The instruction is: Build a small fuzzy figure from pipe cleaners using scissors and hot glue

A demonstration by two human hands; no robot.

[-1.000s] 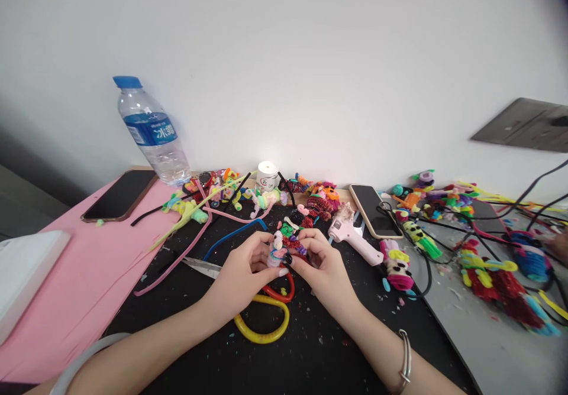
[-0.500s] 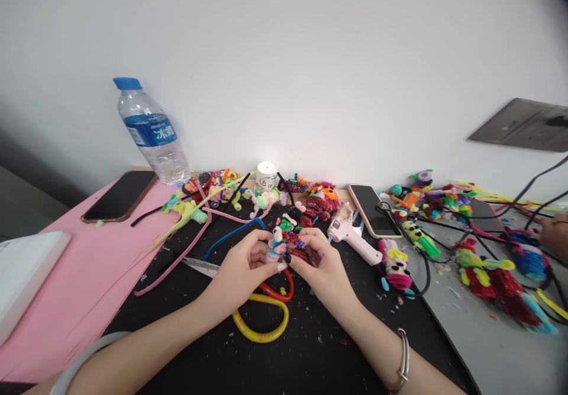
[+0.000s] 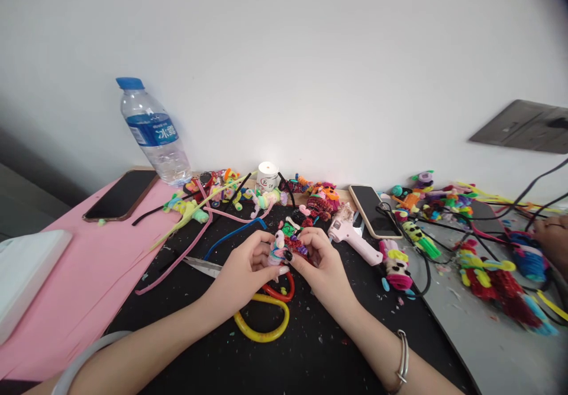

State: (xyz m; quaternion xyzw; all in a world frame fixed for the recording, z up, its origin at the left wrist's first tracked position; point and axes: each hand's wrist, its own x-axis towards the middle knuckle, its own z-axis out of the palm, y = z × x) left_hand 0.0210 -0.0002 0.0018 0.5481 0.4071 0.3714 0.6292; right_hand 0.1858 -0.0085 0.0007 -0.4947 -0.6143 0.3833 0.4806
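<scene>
Little has moved over the last second: on my feed the small fuzzy figure (image 3: 278,247) has only turned slightly, and a co-worker's hand (image 3: 552,235) has come further in at the right edge, mostly cut off.

My left hand (image 3: 246,265) is nearly closed, thumb toward fingertips, gripping the pastel figure low over the counter; its lower part is hidden by the thumb. My right hand (image 3: 326,265) is curled, thumb tip against the figure's side. I cannot tell whether its fingers pinch anything, nor what the black spot there is. Red and purple fuzz shows between the hands; I cannot say whether it is held or lies behind.

Scissors (image 3: 264,337) lie below, their middle covered by my left hand. Just beyond my right hand are the pink glue gun (image 3: 352,241) and a pale phone (image 3: 375,209). Further back, a paper cup (image 3: 267,176) stands upside down among tangled figures too jumbled to separate. At far left, a water bottle (image 3: 153,129) stands near a dark phone (image 3: 120,195), and a white box (image 3: 33,271) is cut off.
</scene>
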